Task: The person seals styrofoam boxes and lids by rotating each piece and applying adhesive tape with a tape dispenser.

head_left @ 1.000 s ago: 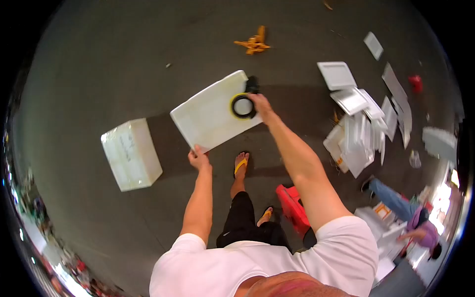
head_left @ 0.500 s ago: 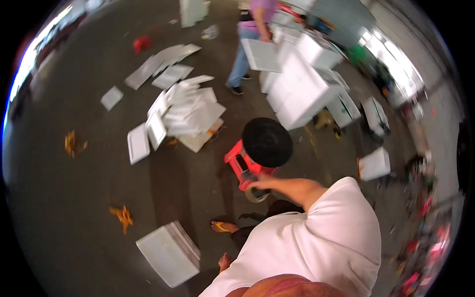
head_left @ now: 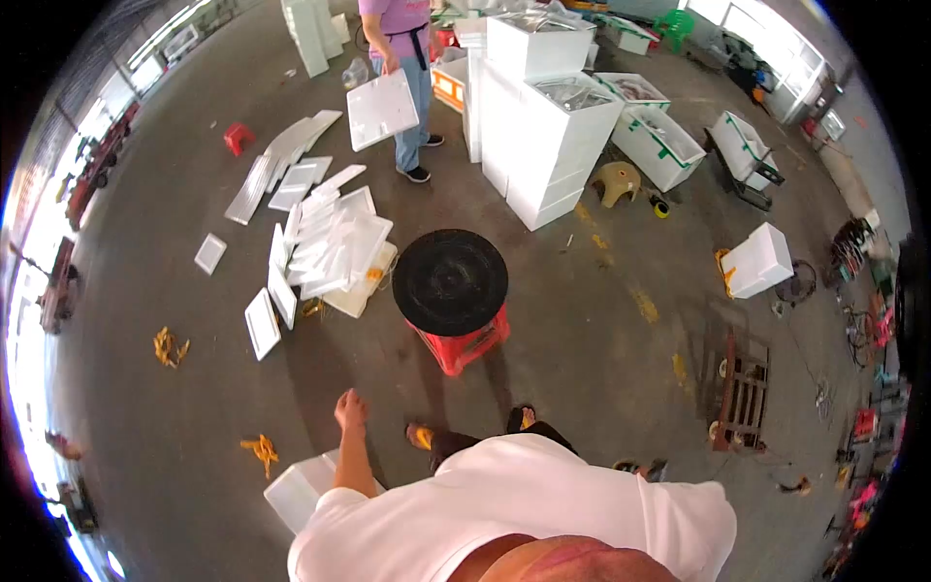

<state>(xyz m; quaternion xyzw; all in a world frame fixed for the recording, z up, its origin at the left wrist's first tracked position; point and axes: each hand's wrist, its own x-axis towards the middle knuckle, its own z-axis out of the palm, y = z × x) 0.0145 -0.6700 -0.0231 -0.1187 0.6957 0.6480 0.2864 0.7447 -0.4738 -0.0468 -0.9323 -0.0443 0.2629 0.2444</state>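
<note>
My left hand hangs at my left side, fingers loosely bent, with nothing visible in it. White foam pieces lie on the floor below that arm, partly covered by it. My right hand is hidden behind my body and white shirt. A dark object peeks out past the shirt on that side; what it is and whether I hold it do not show. In front of me stands a red plastic stool with a black round disc on top, apart from both hands.
A heap of white foam lids lies ahead left. Behind it a person holds a white foam lid. Tall stacks of foam boxes stand ahead right. A wooden-slatted cart and another foam box are to my right.
My right hand, earlier at the red stool with what looks like a tape roll, has gone out of sight. My left hand has come forward. My view has turned, and the other person stands more upright.
</note>
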